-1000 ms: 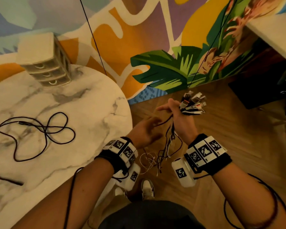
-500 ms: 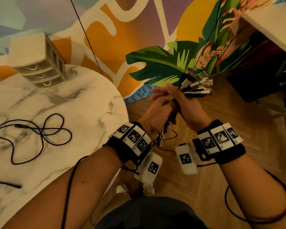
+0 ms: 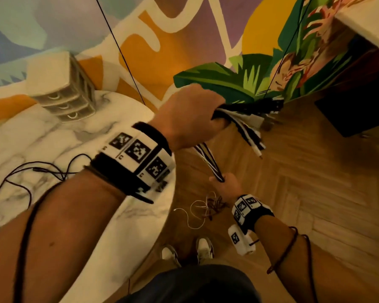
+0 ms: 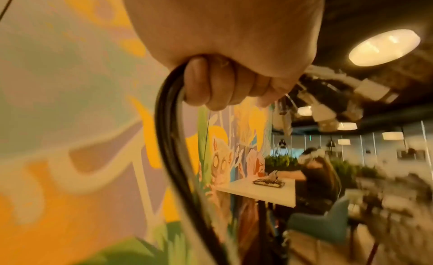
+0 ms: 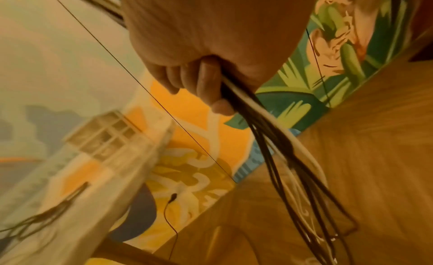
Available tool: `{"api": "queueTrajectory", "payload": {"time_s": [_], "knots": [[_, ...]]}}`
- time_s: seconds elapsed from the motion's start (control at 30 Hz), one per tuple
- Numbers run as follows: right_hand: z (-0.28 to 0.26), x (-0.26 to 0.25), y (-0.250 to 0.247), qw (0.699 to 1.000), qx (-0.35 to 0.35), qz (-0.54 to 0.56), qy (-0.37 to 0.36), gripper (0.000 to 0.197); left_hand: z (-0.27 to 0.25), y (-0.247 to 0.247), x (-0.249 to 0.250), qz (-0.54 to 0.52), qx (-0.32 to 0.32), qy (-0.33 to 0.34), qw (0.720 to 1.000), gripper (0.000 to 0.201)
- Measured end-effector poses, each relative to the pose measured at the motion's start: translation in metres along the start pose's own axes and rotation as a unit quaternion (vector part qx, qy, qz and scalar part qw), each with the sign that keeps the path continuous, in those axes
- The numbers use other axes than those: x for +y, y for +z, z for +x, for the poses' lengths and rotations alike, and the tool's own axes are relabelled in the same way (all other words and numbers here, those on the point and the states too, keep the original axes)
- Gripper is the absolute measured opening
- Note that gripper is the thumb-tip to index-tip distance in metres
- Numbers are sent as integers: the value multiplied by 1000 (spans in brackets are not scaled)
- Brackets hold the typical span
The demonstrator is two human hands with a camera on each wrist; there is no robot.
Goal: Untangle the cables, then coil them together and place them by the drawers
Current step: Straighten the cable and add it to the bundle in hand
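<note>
The left hand [image 3: 188, 115] is raised high beside the desk [image 3: 53, 138], fingers [image 4: 211, 83] curled tight round the cables [image 3: 208, 158] near their plug ends. Lower, over the floor [image 3: 304, 193], the right hand [image 3: 225, 184] has its fingers [image 5: 206, 80] closed round the same cables, whose tails hang below.

The drawers [image 3: 62, 88] stand on the table [image 3: 101, 136], at its far edge near the wall [image 3: 153, 40]. A loose cable [image 3: 26, 178] lies on the table near its left edge, in front of the drawers. The left hand [image 3: 188, 117] is raised beyond the right edge of the table and grips the cable bundle [image 3: 208, 158] at its upper end. The right hand [image 3: 224, 185] is lower, over the floor [image 3: 315, 193], and grips the same bundle further down. The loose ends [image 3: 208, 207] of the bundle hang under the right hand, just beside the table edge.
</note>
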State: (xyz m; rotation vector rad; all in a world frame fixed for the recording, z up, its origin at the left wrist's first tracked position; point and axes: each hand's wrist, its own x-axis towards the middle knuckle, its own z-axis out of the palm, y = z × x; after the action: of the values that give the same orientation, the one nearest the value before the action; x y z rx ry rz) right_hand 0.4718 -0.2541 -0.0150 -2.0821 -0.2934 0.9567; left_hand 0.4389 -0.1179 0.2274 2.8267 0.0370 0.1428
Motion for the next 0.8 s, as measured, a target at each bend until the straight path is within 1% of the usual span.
{"api": "queueTrajectory", "payload": {"time_s": [0.07,0.17,0.2,0.27,0.3,0.33,0.37,0.4,0.5,0.57,0.6,0.63,0.7,0.73,0.77,0.8], "knots": [[7,16,2,999,9,-11,43,43,3,-24,-3,93,12,21,995,24],[12,31,-3,994,-3,-37,102,41,5,-46,-7,156,45,32,986,29],[12,30,-6,992,-3,-41,117,40,3,-45,-6,176,37,42,983,32],[15,22,-12,990,9,-31,138,35,0,-28,-4,209,24,86,974,38],[19,16,-13,991,8,-18,133,31,-3,-15,-6,207,26,103,973,37],[20,7,-15,993,-4,6,121,30,-6,-4,-8,184,17,100,978,34],[23,0,-15,994,-20,36,106,29,-8,8,-12,151,12,83,985,32],[22,-9,-16,992,-35,71,94,30,-9,24,-19,122,36,71,989,32],[1,-46,-26,977,-46,204,42,36,-11,64,-27,19,21,-33,999,33],[-18,-73,-35,970,-54,235,-15,38,-5,81,-29,-46,8,-94,994,34],[-26,-84,-39,967,-64,241,-41,39,-1,86,-29,-89,-7,-114,989,37],[-30,-92,-42,965,-67,247,-52,41,4,87,-29,-147,-25,-137,979,39],[-35,-107,-47,968,-60,234,-74,40,14,80,-28,-256,-57,-185,947,38],[-38,-115,-49,967,-50,229,-100,37,18,75,-28,-275,-59,-197,939,38],[-41,-123,-52,964,-39,226,-138,33,23,71,-27,-267,-53,-196,942,38],[-41,-127,-54,959,-29,223,-172,31,27,66,-25,-237,-38,-177,954,34]]}}
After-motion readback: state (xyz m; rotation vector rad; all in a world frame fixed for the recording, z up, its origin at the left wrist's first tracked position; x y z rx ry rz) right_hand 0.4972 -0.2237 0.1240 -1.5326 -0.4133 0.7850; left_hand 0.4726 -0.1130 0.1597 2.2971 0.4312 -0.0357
